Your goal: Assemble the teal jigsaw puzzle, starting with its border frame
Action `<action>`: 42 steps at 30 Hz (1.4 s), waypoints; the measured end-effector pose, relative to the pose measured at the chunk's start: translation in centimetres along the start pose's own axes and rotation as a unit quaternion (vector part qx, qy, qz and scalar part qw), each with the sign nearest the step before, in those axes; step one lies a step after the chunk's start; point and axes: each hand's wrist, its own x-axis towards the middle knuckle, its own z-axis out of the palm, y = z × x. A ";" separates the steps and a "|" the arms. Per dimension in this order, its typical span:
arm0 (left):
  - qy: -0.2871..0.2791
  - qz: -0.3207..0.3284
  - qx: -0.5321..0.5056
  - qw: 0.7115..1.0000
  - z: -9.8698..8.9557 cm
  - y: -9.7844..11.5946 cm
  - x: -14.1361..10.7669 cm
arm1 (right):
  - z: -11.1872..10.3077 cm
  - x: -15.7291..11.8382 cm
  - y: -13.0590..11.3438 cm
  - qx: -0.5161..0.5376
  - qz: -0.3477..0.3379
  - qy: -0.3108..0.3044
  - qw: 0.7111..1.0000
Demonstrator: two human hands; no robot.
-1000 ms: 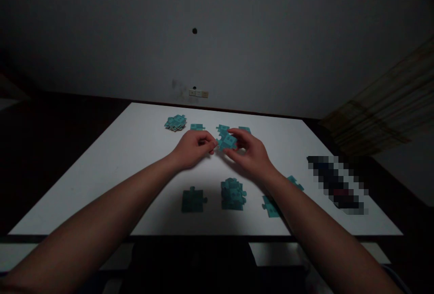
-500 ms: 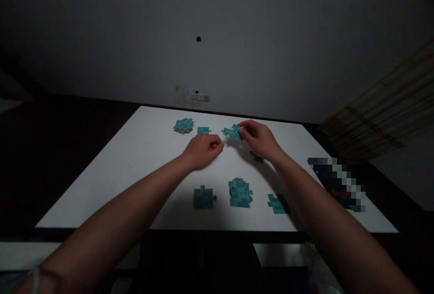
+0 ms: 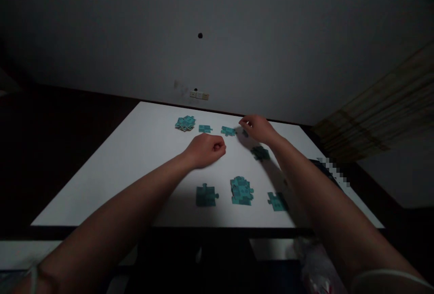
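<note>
My left hand [image 3: 206, 150] is curled into a loose fist over the middle of the table, and no object shows in it. In front of it lies a teal jigsaw piece [image 3: 205, 129]. My right hand [image 3: 257, 129] hovers further right, its thumb and fingertips drawn together with nothing visible between them. Just left of its fingertips another teal jigsaw piece [image 3: 228, 130] lies flat. A shadowed piece [image 3: 245, 134] rests beneath that hand, partly hidden. Nearer me, a small pile of jigsaw pieces [image 3: 260, 153] lies in the right arm's shadow.
A stack of teal pieces [image 3: 185, 123] sits at the table's far left. Along the near side lie a single piece [image 3: 206, 195], a larger pile [image 3: 242, 191] and another piece [image 3: 277, 201]. A blurred dark object [image 3: 327, 169] is at the right edge of the white table [image 3: 111, 163].
My right hand has let go of the jigsaw piece, which now lies on the table, and has drawn slightly away to the right. My left hand stays a fist. The view has shifted slightly.
</note>
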 end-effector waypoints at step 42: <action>-0.036 0.021 0.051 0.998 0.1 0.6 -0.1 | -8.4 -16.7 6.1 0.018 0.039 -0.164 0.986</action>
